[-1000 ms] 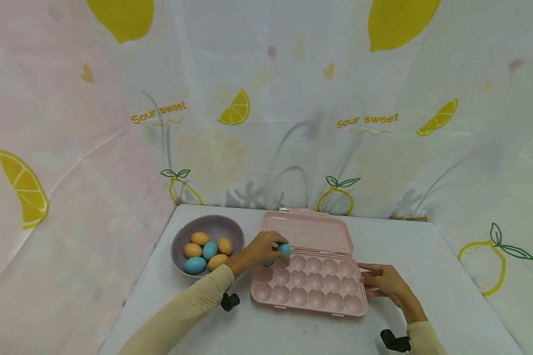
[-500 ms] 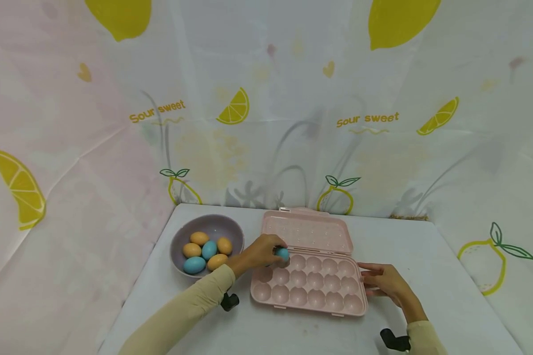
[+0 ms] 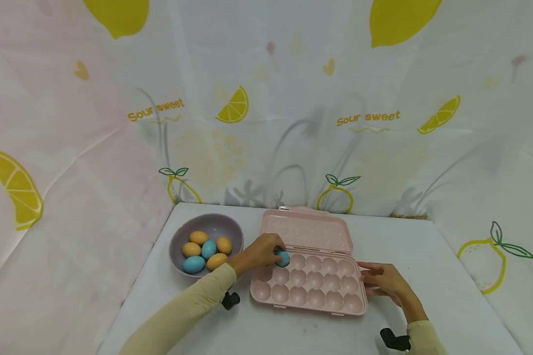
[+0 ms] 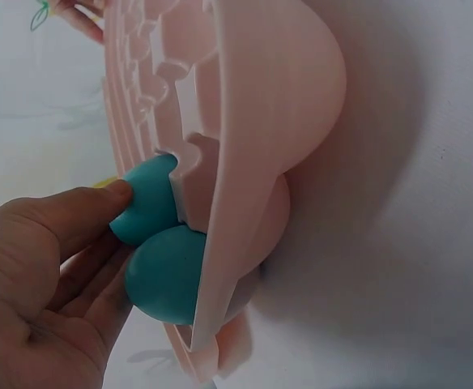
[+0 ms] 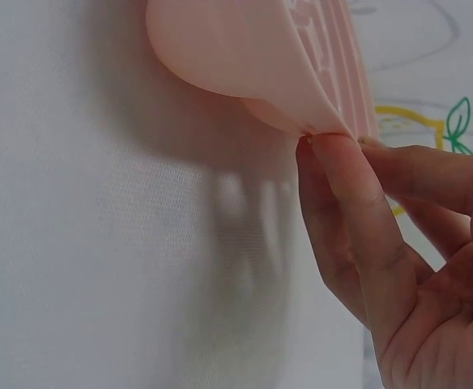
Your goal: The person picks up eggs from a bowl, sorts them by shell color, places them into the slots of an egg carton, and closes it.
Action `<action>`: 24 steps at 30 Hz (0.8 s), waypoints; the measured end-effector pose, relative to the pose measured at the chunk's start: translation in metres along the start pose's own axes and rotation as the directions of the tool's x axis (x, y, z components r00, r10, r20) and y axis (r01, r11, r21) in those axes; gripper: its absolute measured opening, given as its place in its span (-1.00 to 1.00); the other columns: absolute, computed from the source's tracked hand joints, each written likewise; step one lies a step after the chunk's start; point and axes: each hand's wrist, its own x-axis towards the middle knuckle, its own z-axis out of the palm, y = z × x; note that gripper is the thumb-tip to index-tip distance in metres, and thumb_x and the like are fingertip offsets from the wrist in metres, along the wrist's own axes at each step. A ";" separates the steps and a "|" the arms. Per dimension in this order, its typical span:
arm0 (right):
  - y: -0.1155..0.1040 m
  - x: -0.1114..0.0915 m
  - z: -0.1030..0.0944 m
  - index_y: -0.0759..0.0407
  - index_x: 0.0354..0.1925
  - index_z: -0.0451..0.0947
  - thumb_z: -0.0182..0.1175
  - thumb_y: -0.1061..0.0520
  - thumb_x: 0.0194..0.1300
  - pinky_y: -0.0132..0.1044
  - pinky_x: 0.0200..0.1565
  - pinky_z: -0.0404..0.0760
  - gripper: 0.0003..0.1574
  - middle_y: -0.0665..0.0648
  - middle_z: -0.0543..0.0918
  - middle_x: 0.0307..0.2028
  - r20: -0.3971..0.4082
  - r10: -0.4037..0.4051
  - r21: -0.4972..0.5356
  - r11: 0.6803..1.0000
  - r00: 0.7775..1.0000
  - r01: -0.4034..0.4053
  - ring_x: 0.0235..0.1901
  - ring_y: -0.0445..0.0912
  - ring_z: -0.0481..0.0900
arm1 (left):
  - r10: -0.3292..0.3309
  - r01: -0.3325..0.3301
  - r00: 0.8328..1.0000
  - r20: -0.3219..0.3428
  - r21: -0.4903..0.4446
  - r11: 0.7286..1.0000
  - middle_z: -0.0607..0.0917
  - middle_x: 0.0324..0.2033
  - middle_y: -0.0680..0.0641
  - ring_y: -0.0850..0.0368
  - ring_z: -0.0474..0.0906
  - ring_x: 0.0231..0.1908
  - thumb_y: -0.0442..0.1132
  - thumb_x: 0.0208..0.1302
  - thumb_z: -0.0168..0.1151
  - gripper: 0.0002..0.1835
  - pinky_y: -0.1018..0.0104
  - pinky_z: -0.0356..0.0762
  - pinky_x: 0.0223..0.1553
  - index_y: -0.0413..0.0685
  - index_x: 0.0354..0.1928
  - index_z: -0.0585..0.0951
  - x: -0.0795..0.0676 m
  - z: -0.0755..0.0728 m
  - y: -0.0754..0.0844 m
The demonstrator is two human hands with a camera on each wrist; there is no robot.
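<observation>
Pink carton hides undersides of 2 blue eggs, 1 pinched.

My head view comes through dim and flat, slightly grey, with tiny glints on the lid. Soft-edged shadows reach me from the wrists — under the carton in both, below the right hand on the bench — and the left's backdrop looks hazy.
</observation>
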 end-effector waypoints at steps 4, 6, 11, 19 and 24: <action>0.000 0.000 0.000 0.41 0.30 0.35 0.26 0.29 0.27 -0.10 -0.28 0.69 -0.34 0.36 0.65 -0.04 0.000 -0.002 -0.001 1.000 1.000 0.002 -0.20 0.04 0.69 | -0.001 0.001 1.000 0.001 0.000 1.000 0.70 -0.26 -0.02 0.19 0.60 -0.26 -0.36 0.06 0.45 -0.79 0.51 0.53 -0.27 -0.19 -0.21 0.73 0.001 0.000 0.001; 0.000 0.000 0.000 0.41 0.30 0.34 0.26 0.29 0.27 -0.10 -0.28 0.69 -0.34 0.36 0.65 -0.05 0.001 -0.002 -0.002 1.000 1.000 0.002 -0.20 0.05 0.69 | -0.005 0.005 1.000 0.004 -0.004 1.000 0.70 -0.25 -0.02 0.19 0.61 -0.25 -0.36 0.06 0.46 -0.77 0.51 0.53 -0.26 -0.19 -0.20 0.73 0.001 -0.001 0.001; 0.000 0.000 -0.001 0.41 0.31 0.34 0.25 0.29 0.28 -0.10 -0.28 0.69 -0.34 0.35 0.66 -0.06 -0.001 0.005 -0.003 1.000 1.000 -0.005 -0.19 0.04 0.69 | -0.011 0.011 1.000 0.007 -0.017 1.000 0.70 -0.22 -0.05 0.13 0.64 -0.18 -0.35 0.06 0.46 -0.72 0.47 0.55 -0.18 -0.20 -0.14 0.71 0.002 -0.005 0.003; 0.002 0.003 -0.002 0.41 0.31 0.34 0.25 0.29 0.28 -0.09 -0.27 0.69 -0.34 0.35 0.66 -0.06 -0.001 -0.001 0.001 1.000 1.000 0.001 -0.19 0.04 0.69 | 0.037 -0.035 0.998 -0.048 0.035 0.999 0.69 -0.22 -0.07 0.07 0.63 -0.17 -0.31 0.07 0.47 -0.70 0.37 0.58 -0.16 -0.20 -0.12 0.68 -0.001 -0.019 0.003; 0.004 0.004 0.000 0.42 0.30 0.34 0.25 0.28 0.27 -0.09 -0.27 0.69 -0.34 0.34 0.67 -0.08 0.007 -0.006 0.009 1.000 1.000 0.006 -0.19 0.05 0.70 | 0.019 -0.017 0.999 -0.047 0.041 0.999 0.68 -0.20 -0.08 0.05 0.62 -0.16 -0.29 0.14 0.40 -0.71 0.31 0.60 -0.15 -0.24 -0.09 0.68 -0.011 -0.033 -0.002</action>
